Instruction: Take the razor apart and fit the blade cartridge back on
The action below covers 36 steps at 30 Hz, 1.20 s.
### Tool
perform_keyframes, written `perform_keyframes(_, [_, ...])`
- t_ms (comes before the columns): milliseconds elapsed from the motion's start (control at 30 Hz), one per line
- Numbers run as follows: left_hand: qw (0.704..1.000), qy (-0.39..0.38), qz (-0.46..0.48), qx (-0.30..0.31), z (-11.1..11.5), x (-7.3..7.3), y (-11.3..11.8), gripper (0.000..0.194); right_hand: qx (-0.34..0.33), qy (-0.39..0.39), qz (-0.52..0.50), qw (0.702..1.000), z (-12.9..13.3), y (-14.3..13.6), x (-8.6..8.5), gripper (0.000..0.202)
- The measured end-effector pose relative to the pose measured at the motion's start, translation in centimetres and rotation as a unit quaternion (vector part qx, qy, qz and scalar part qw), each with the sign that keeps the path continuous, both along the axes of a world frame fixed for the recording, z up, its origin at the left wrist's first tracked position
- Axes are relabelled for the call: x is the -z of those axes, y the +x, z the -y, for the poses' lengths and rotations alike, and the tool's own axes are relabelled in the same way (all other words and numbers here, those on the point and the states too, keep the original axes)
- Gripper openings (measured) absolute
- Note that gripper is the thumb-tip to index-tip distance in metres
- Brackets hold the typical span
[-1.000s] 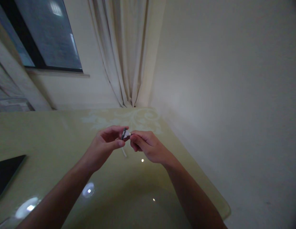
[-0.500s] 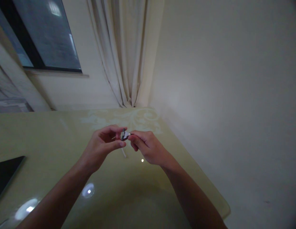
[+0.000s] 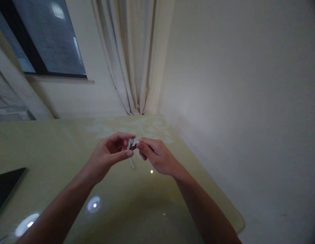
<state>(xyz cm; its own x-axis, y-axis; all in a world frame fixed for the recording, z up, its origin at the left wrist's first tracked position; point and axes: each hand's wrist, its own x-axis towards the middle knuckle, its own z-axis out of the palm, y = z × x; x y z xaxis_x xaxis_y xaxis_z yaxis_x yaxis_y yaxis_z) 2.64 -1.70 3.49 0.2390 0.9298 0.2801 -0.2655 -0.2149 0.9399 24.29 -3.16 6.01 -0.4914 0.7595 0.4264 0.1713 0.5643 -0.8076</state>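
Note:
Over the table [image 3: 137, 196], both hands meet at a small silver piece with a dark crossbar [image 3: 132, 143]; its kind is too small to make out. My left hand [image 3: 106, 152] has its thumb and index finger at the two ends of the dark bar, with the other fingers curled behind. The silver end sits pinched between thumb and bent fingers of my right hand [image 3: 159, 156], which hide part of it. A thin white strip [image 3: 131, 163] shows just below the left thumb; whether it joins the piece I cannot tell.
A dark flat panel [image 3: 8, 184] lies at the table's left edge. Behind the table hang a pale curtain [image 3: 132, 61] and a dark-framed window [image 3: 56, 40]. A plain wall [image 3: 236, 101] runs along the right side. Lamp reflections shine on the tabletop.
The small piece has turned or shifted slightly between my fingers. My left fingertips have moved a little; both hands stay in nearly the same place.

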Motion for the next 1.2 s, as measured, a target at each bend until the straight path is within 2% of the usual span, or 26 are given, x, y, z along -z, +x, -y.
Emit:
perform_keyframes(133, [1.0,0.008,-0.019,0.001,0.12,-0.3,-0.13,0.051,0.007,-0.003,-0.004,1.0,0.11,-0.1,-0.08,0.039])
perform_keyframes(267, [0.999,0.015,-0.025,-0.02,0.21,-0.54,-0.03,0.042,0.009,0.017,0.001,1.0,0.26,-0.27,-0.09,0.033])
perform_keyframes(533, [0.996,0.054,-0.014,-0.065,0.45,-0.67,0.74,0.04,0.025,0.045,0.0,0.999,-0.02,-0.26,0.2,0.038])
perform_keyframes(967, [0.997,0.054,-0.006,-0.061,0.57,-0.8,0.62,0.039,0.028,0.018,-0.009,0.999,0.05,-0.34,0.11,0.042])
perform_keyframes(1200, [0.996,0.049,-0.018,-0.069,0.61,-1.02,0.54,0.04,0.018,0.03,-0.01,0.999,0.0,-0.32,0.12,0.041])
